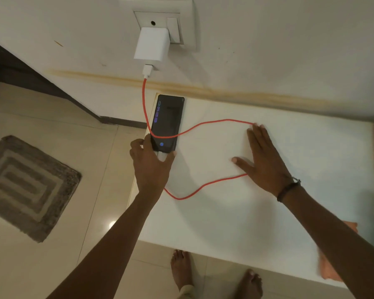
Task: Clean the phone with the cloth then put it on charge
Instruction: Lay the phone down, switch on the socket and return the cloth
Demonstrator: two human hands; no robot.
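2 hands at work: left fingers [138, 145] clamped on phone [167, 124] near its plug end, steadying it flat at the surface [268, 212] corner below the charger [151, 43]; right fingers [257, 134] spread flat, pinning cable [203, 186] slack. Cloth [328, 268] set aside, near edge.

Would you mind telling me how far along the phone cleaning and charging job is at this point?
Nearly finished, it seems. The cloth lies set aside at the table's near edge. The charger is in the wall socket, and its red cable loops across the table to the phone, whose screen is lit. The left hand holds the phone's near end; the right hand rests flat on the cable. Only letting go appears left.
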